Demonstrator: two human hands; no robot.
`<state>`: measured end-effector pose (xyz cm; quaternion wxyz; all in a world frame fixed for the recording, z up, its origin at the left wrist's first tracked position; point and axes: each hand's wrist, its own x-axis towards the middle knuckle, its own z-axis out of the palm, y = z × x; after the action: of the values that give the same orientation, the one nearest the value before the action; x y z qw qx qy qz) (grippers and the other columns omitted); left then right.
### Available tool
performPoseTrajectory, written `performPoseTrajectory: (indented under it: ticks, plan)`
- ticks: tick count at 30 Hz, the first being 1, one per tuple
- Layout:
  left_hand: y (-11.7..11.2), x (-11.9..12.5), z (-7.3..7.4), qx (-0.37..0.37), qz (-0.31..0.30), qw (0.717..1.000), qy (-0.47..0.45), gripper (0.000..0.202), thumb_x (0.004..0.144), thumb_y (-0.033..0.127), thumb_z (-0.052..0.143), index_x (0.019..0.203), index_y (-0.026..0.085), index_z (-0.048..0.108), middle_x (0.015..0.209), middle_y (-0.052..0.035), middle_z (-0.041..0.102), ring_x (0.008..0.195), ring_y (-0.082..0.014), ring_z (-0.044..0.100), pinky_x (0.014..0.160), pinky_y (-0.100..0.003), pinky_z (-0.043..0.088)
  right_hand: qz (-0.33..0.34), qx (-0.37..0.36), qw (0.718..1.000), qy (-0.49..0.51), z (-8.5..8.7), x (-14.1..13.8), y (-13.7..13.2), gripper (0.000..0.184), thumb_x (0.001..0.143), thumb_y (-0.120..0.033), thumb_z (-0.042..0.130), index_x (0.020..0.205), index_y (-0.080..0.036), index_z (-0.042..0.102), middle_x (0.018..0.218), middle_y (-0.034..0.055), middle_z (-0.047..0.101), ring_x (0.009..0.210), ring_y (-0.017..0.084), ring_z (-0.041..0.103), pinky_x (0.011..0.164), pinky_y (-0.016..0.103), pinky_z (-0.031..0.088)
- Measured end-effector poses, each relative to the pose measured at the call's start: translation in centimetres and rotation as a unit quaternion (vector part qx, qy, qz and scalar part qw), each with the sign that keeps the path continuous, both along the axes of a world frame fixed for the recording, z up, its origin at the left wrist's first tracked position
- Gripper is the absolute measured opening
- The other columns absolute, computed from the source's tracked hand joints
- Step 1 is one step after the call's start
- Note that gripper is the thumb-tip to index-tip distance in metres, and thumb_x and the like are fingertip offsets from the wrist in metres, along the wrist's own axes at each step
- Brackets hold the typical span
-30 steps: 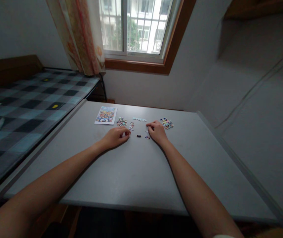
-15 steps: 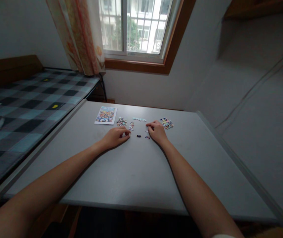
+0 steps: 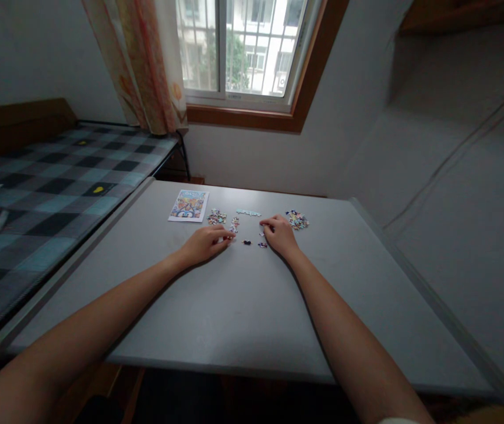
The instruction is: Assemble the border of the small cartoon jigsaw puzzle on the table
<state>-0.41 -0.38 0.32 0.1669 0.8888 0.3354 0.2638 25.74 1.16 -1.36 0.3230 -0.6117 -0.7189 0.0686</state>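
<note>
My left hand (image 3: 208,244) rests on the table with thumb and fingers pinched at a small jigsaw puzzle piece (image 3: 230,238), mostly hidden by the fingertips. Just beyond them lies a short upright strip of joined pieces (image 3: 235,224). My right hand (image 3: 280,233) lies on the table, its fingers curled and close together; whatever is under them is hidden. A few pale and dark pieces (image 3: 262,245) show by its thumb side. Between the hands sits a dark piece group (image 3: 246,242). Farther back runs a light blue row of joined pieces (image 3: 248,212).
Loose piles of puzzle pieces lie behind each hand, a left pile (image 3: 216,217) and a right pile (image 3: 297,220). A colourful picture sheet (image 3: 189,206) is at the back left of the white table (image 3: 234,312). A bed (image 3: 79,171) stands along the left side.
The fingers of my left hand have shifted slightly right and now cover more of the piece. My right hand stays in place.
</note>
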Motion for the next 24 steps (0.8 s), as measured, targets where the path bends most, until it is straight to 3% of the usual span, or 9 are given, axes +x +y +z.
performPoseTrajectory:
  ticks: [24]
  plan:
    - [0.26, 0.03, -0.51, -0.017, 0.026, 0.999, 0.011, 0.025, 0.087, 0.026, 0.056, 0.106, 0.017, 0.069, 0.088, -0.0032, 0.066, 0.061, -0.0099, 0.052, 0.062, -0.023, 0.043, 0.0, -0.006, 1.0, 0.0, -0.05, 0.01, -0.03, 0.026, 0.084, -0.017, 0.051, 0.093, -0.02, 0.076, 0.09, 0.0064, 0.064, 0.087, 0.019, 0.058, 0.088, 0.033, 0.042]
